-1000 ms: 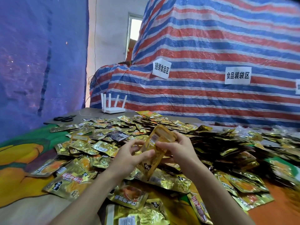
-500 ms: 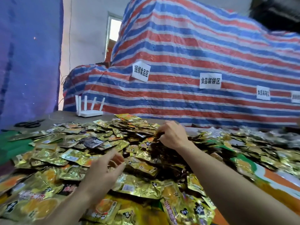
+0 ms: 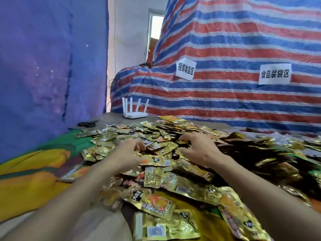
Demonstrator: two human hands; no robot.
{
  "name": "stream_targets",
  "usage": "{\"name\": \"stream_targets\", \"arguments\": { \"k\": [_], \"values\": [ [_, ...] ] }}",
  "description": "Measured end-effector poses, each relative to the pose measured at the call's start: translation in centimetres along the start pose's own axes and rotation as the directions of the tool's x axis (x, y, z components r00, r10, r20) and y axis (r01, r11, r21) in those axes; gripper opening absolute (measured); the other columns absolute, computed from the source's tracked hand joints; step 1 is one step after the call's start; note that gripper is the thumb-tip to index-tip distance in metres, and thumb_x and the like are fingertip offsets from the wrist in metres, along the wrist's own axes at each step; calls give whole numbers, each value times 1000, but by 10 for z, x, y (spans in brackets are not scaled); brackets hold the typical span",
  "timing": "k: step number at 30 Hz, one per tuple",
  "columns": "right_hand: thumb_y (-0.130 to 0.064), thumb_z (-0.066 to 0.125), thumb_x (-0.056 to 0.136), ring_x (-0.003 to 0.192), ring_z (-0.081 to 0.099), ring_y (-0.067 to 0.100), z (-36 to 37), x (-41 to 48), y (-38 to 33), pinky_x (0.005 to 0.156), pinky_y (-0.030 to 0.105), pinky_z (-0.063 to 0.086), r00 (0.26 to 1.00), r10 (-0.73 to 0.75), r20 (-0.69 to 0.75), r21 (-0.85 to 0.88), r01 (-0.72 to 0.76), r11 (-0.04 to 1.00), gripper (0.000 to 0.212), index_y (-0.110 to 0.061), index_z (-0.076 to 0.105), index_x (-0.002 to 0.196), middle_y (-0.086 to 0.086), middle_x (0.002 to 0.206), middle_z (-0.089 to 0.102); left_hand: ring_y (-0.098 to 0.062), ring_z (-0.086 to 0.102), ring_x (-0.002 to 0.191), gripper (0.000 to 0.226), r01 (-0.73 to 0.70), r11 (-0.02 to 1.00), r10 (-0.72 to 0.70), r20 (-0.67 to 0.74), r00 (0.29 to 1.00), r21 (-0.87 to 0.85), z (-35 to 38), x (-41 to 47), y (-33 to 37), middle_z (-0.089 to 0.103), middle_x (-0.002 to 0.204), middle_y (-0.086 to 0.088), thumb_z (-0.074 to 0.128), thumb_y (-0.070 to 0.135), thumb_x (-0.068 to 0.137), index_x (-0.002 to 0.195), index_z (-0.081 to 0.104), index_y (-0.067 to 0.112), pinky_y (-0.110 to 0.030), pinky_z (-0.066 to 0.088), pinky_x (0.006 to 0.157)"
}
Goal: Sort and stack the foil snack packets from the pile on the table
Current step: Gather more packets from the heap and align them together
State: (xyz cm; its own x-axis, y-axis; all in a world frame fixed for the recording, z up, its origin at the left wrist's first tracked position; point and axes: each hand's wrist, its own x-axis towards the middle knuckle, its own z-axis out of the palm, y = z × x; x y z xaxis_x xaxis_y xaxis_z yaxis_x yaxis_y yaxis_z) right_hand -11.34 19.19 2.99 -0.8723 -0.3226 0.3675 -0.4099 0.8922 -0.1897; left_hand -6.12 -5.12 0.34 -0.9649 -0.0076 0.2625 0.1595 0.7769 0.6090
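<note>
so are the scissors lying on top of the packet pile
No, the scissors lie on bare table at the far left, clear of the packet pile, near the white router.

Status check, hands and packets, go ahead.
Left hand and right hand both down in the pile, fingers spread. No packet visibly gripped. Nothing in the way.
</note>
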Motion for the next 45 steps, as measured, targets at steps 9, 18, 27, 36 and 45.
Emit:
{"name": "stream_targets", "arguments": {
  "k": [9,18,27,36,45],
  "values": [
    [-64,67,79,148,27,32,75,29,-41,118,59,28,875,-12,484,178,-85,980,92,-32,29,156,7,164,27,-26,33,144,90,138,918,-190,107,976,373,-6,5,-62,28,161,-4,71,63,76,152,34,30,-47,34,115],
    [-69,82,63,133,48,24,70,43,-52,108,48,43,785,48,618,19,-77,997,108,-46,28,154,-1,160,36,-24,8,154,119,11,907,-171,347,922,420,10,48,-52,5,168,1,70,79,65,159,15,30,-49,12,124],
    [-41,79,78,104,63,19,54,37,-72,86,38,56,794,58,605,-120,19,993,65,-22,56,136,0,120,64,-6,64,87,74,-185,835,-24,370,929,518,4,64,-42,62,136,3,72,62,79,140,55,24,-24,52,72],
    [-16,60,96,85,52,24,68,12,-94,78,36,46,896,-44,441,-299,193,934,18,-7,58,111,4,86,52,-23,53,83,24,-242,649,43,282,958,721,11,47,-38,46,88,-2,62,15,86,105,47,14,-35,47,60],
    [-10,62,94,75,54,21,58,16,-86,64,31,51,860,-31,509,-331,229,915,10,-10,52,95,3,81,52,-28,60,92,39,-372,487,206,309,928,790,16,35,-50,56,92,-5,48,2,94,130,38,11,-43,51,84]
  ]
}}
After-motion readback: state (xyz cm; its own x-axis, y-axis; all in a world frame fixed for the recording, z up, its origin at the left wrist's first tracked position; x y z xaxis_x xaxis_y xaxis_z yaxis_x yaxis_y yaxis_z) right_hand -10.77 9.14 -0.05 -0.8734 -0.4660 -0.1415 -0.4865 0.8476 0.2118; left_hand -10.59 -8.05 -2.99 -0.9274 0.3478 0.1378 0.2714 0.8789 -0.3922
